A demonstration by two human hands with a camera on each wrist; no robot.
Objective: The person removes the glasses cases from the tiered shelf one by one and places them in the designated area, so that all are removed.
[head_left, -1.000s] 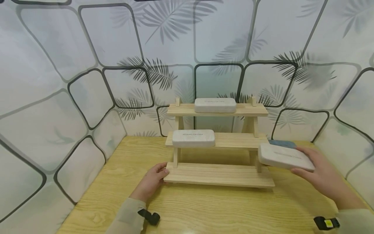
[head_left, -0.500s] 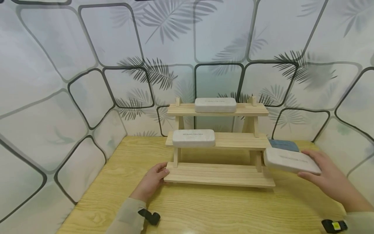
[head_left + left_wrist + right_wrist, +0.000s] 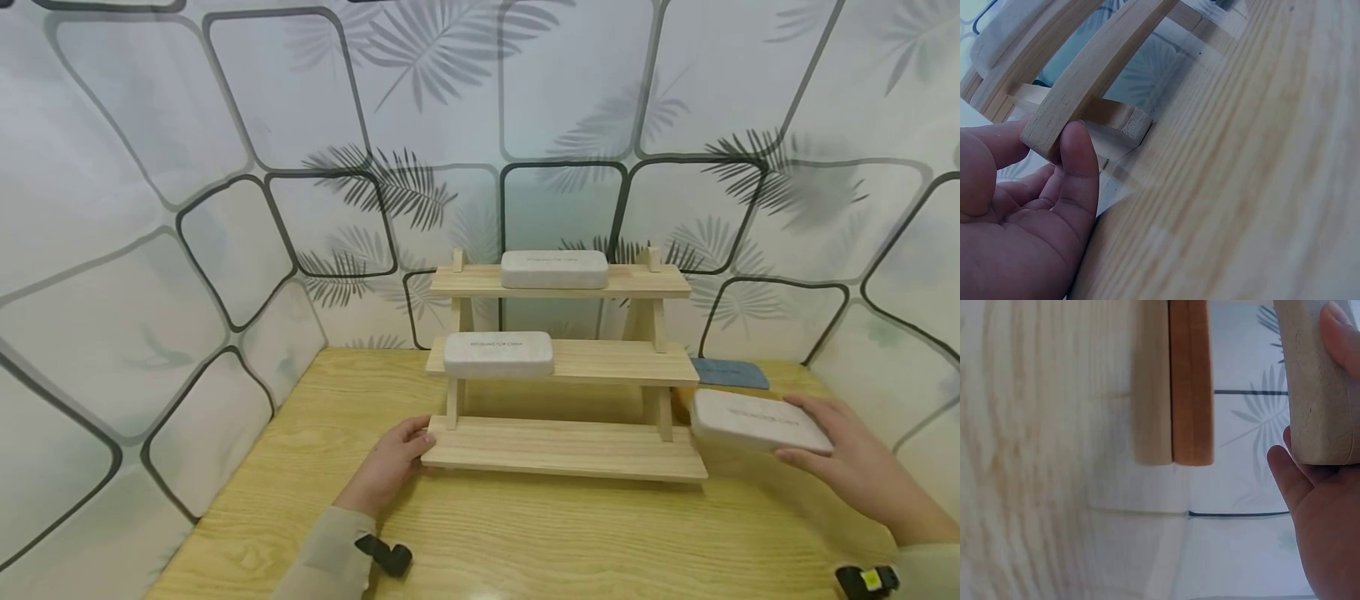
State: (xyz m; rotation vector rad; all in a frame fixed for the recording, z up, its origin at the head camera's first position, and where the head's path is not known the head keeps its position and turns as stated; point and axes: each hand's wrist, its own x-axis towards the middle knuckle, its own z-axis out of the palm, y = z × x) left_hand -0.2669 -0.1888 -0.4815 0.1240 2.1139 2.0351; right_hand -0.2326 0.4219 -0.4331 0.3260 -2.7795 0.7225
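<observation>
A three-tier wooden display stand stands on the table. My left hand grips the left end of its bottom shelf; in the left wrist view, the thumb and fingers pinch the board's end. At the stand's right, my right hand holds a white glasses case by its right end, above the table and slightly tilted. A second white glasses case lies on the middle shelf towards the left. A third white case sits mid-way along the top shelf.
Behind the held case lies a blue case on the wood-grain table. An orange case is on the table too, mostly hidden in the head view. Patterned curtain walls close in the back and sides.
My right hand has moved right and downward with the white glasses case, away from the stand. More of the blue case and a bit of orange now show. The left hand stays put.
</observation>
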